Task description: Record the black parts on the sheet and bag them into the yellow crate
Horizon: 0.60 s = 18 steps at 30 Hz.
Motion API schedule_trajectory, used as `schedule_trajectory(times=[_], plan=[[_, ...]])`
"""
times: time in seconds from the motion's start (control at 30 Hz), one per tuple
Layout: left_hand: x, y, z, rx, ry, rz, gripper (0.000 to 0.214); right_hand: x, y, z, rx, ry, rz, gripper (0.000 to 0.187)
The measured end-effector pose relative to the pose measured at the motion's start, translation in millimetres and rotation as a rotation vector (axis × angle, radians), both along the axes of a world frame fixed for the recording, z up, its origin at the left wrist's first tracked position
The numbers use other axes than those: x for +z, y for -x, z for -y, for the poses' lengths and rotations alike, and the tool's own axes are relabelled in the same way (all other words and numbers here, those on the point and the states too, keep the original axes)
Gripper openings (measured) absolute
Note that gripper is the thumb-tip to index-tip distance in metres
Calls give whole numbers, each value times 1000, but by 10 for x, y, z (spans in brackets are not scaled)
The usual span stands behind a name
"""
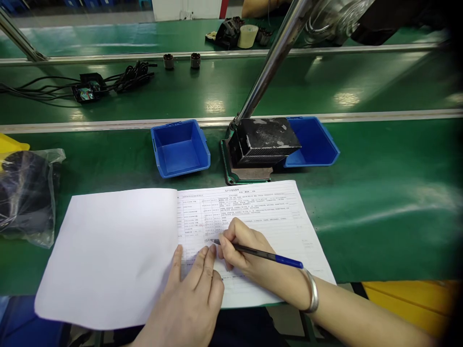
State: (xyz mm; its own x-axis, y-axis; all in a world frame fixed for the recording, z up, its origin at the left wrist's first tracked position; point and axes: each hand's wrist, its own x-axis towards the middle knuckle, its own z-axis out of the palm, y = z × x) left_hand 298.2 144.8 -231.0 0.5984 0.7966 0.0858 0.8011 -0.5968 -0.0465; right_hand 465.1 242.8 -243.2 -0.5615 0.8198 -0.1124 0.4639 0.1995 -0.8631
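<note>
An open booklet of printed sheets (285,226) lies on the green bench, its blank white page (112,255) folded out to the left. My right hand (246,246) grips a pen (267,254) with a dark barrel and blue end; its tip touches the printed table, beside small handwritten marks. A silver bangle (311,290) circles the right wrist. My left hand (197,289) rests on the paper with its fingers stretched out, holding nothing. Its fingertips press the sheet just left of and below the pen tip.
Behind the booklet stand a blue bin (181,149), a black metal block (267,137) at a slanted pole (271,62), and another blue bin (314,144). A plastic bag (29,193) sits at left. Black cables (126,79) lie on the conveyor. A person's arm (260,7) shows at the top.
</note>
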Motion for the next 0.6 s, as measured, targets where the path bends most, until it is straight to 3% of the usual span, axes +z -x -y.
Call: schedule_trajectory(times=[0.2,0.6], plan=[[-14,1,0,5,-11,-4,29,51,6,-25,25,94,-12,16],[1,15,1,-5,4,-29,30,-48,-90,-6,-21,26,-46,21]])
